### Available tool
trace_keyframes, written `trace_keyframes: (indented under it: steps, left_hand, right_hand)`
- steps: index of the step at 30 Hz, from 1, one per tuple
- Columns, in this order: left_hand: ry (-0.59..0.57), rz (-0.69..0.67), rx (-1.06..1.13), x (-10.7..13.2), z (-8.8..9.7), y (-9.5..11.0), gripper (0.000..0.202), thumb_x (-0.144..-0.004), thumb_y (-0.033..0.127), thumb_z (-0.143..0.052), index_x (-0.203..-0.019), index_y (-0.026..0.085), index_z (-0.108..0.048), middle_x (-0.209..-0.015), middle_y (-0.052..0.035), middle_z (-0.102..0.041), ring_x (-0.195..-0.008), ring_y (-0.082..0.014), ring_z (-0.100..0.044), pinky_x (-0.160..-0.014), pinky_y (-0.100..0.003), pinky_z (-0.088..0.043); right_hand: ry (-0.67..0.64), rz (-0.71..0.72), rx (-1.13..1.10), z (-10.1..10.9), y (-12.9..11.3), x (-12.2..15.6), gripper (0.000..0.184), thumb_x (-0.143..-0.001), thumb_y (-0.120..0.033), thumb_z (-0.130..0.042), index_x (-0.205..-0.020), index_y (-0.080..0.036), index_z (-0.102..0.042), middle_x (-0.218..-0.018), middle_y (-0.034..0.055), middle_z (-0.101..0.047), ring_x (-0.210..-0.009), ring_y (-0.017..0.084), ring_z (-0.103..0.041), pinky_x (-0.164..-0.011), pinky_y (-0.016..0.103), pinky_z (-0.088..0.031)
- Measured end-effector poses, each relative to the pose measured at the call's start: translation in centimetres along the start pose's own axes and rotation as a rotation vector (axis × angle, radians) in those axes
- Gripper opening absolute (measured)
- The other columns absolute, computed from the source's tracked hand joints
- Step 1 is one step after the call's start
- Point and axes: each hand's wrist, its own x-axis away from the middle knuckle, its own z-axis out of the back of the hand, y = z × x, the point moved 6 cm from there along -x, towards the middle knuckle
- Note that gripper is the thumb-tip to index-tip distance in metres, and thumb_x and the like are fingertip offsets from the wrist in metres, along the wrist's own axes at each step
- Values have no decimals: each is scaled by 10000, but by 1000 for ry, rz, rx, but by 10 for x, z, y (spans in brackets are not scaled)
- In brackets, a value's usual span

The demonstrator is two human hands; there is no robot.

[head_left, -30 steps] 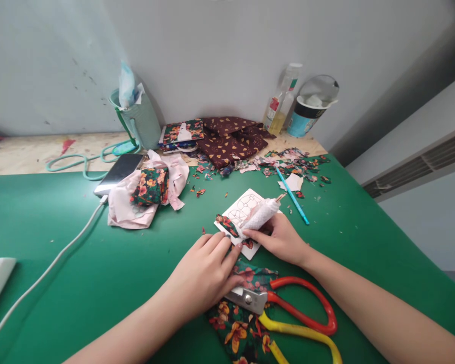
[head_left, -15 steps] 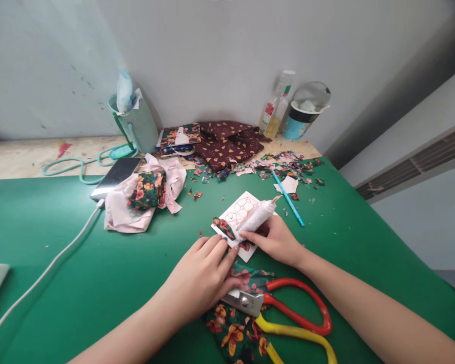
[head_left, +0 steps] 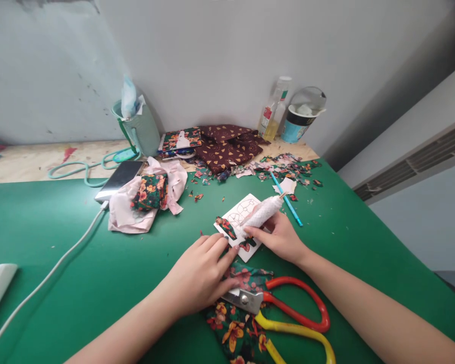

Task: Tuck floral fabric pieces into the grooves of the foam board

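Observation:
A white card (head_left: 255,200) with a line drawing lies on the green table, small floral fabric pieces (head_left: 226,227) on its lower part. My right hand (head_left: 278,237) is closed around a white cone-shaped wrapped tube (head_left: 263,212), its narrow end pointing down to the card and its thick end up to the right. My left hand (head_left: 200,273) lies with fingers stretched, fingertips at the card's lower left edge. Its thumb is by the blades of scissors (head_left: 250,301) with red and yellow handles. Under the scissors lies floral cloth (head_left: 233,333); the blade tips are hidden.
Fabric scraps (head_left: 288,167) and a blue pencil (head_left: 287,199) lie beyond the card. Brown cloth (head_left: 227,146), a bottle (head_left: 276,111) and a paper cup (head_left: 298,124) stand along the wall. At left are pink cloth (head_left: 131,217), a phone (head_left: 121,177) with cable and a green holder (head_left: 146,131).
My right hand and the white tube have shifted slightly right, and the tube is tilted a little lower. More of the dark fabric piece on the card shows. The view has turned slightly.

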Motion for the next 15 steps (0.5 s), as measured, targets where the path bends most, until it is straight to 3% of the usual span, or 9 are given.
trace_keyframes:
  steps: [7,15]
  left_hand:
    - [-20,-86,108,3,2,-3,569,-907,530,-416,-1273,106,-520,-1330,-190,-493,-1294,-337,-418,-1016,-454,-429]
    - [22,-60,40,0,1,-10,489,-940,478,-385,-1204,106,-562,-1324,-180,-517,-1284,-338,-432,-1035,-485,-395]
  right_hand:
    - [46,-92,-140,3,-1,-3,365,-680,-328,-757,-922,-207,-511,-823,24,-663,-774,203,-675,-719,327,-563]
    - [-5,-125,-75,0,5,-5,372,-688,-329,-744,-943,-199,-507,-851,38,-669,-790,210,-673,-728,339,-555]
